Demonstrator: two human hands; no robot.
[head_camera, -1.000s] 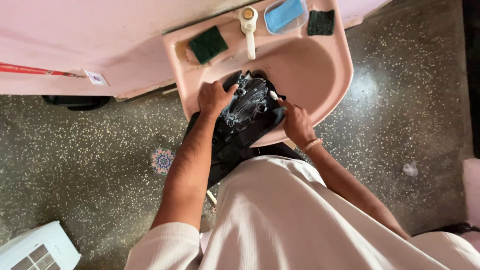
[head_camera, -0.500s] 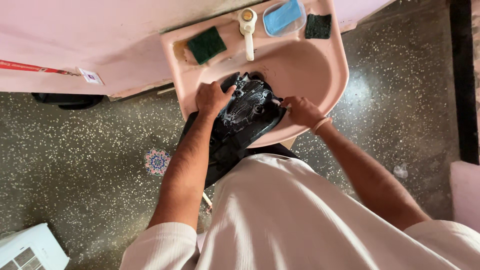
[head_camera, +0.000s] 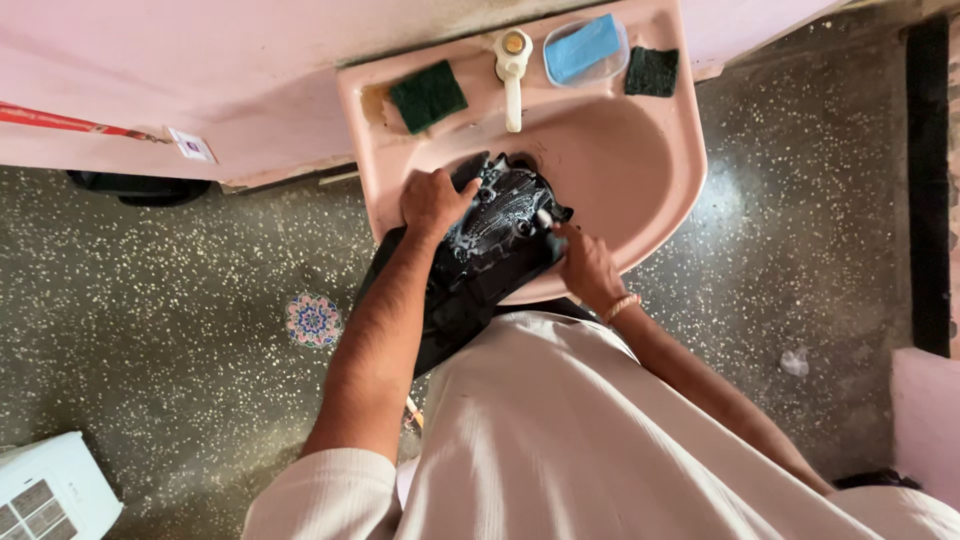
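- The left hand (head_camera: 432, 203) is clamped on the near-left edge of a black, soapy, moulded plastic part (head_camera: 497, 232) — it lies across the front rim of the pink ceramic basin (head_camera: 655, 190).
- The right hand (head_camera: 587, 268) is curled narrow around a small pale object pressed to the part's right side; what it is cannot be told.
- On the back ledge: a clear tub with a blue bar (head_camera: 586, 49), two dark green scrub pads (head_camera: 428, 96) (head_camera: 652, 72).
- A small white label (head_camera: 191, 146) sits on the pink wall.

Your left hand (head_camera: 432, 203) grips the upper edge of a soapy black garment (head_camera: 490, 245) draped over the front rim of the pink basin (head_camera: 650, 190). Your right hand (head_camera: 588, 268) presses a small white object (head_camera: 545, 215) against the cloth. A green scrub pad (head_camera: 428, 96) lies beside the tap (head_camera: 512, 62).
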